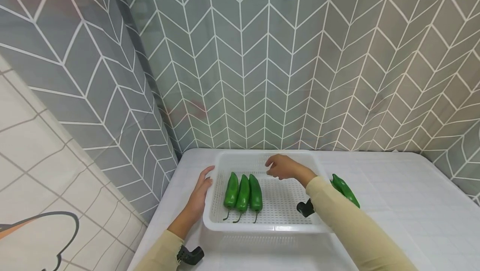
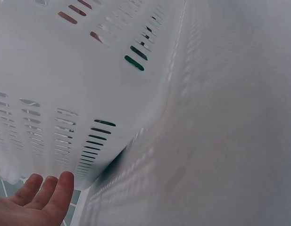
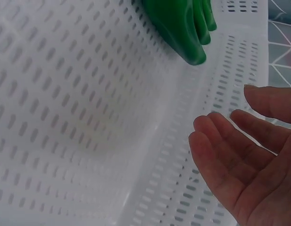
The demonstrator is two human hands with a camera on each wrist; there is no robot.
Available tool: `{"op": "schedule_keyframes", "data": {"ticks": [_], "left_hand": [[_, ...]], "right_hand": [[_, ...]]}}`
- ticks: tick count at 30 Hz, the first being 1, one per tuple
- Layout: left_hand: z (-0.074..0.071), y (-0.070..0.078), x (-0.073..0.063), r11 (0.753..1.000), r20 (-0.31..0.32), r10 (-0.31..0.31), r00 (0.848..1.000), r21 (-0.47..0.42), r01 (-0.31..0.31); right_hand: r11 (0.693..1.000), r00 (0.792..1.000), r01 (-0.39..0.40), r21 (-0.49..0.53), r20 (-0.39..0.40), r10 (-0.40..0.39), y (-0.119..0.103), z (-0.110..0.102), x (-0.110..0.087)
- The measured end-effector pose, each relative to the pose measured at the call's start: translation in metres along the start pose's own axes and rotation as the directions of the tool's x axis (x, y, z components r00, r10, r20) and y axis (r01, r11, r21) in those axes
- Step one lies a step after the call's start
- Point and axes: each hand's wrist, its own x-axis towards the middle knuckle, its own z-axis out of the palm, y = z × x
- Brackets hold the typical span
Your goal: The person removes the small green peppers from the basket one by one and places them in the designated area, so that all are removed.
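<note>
A white perforated plastic basket [image 1: 270, 228] stands on the table. Three long green peppers, the left one [image 1: 231, 191], the middle one [image 1: 243, 194] and the right one [image 1: 256, 193], lie side by side in its left half, stems toward me. My left hand [image 1: 198, 196] is at the basket's left rim with its fingers extended; the left wrist view shows its fingertips by the slotted side wall [image 2: 65, 80]. Above the basket's far right part hovers my right hand [image 1: 283, 167], fingers loosely bent. Nothing is between its fingers in the right wrist view, where the pepper tips [image 3: 195, 54] appear beyond.
More green peppers [image 1: 346, 191] lie on the white table cover [image 1: 412, 204] right of the basket, partly hidden by my right sleeve [image 1: 352, 221]. Behind the table hangs a grey curtain [image 1: 262, 75] with white chevron lines.
</note>
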Motion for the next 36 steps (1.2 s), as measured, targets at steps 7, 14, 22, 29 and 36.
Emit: {"op": "schedule_keyframes", "data": {"ticks": [7, 14, 22, 29, 36], "left_hand": [[-0.001, -0.002, 0.002, 1.000, -0.001, -0.001, 1.000, 0.007, 0.001], [-0.001, -0.003, 0.002, 1.000, -0.002, -0.001, 1.000, 0.004, 0.001], [-0.002, -0.002, 0.000, 1.000, 0.000, 0.004, 1.000, -0.001, -0.004], [-0.001, -0.001, 0.000, 1.000, 0.000, 0.000, 1.000, -0.015, 0.000], [0.000, 0.001, 0.001, 0.999, 0.013, 0.010, 1.000, -0.038, -0.010]], "right_hand": [[1.000, 1.000, -0.023, -0.012, 0.017, 0.023, -0.004, 0.010, 0.005], [0.998, 0.998, -0.041, -0.040, 0.042, 0.043, -0.008, 0.021, 0.007], [0.997, 0.996, -0.068, -0.045, 0.051, 0.070, -0.011, 0.031, 0.012], [0.993, 0.989, -0.118, -0.001, 0.090, 0.118, -0.012, 0.037, 0.017], [0.988, 0.980, -0.152, -0.018, 0.130, 0.153, -0.012, 0.043, 0.020]]}}
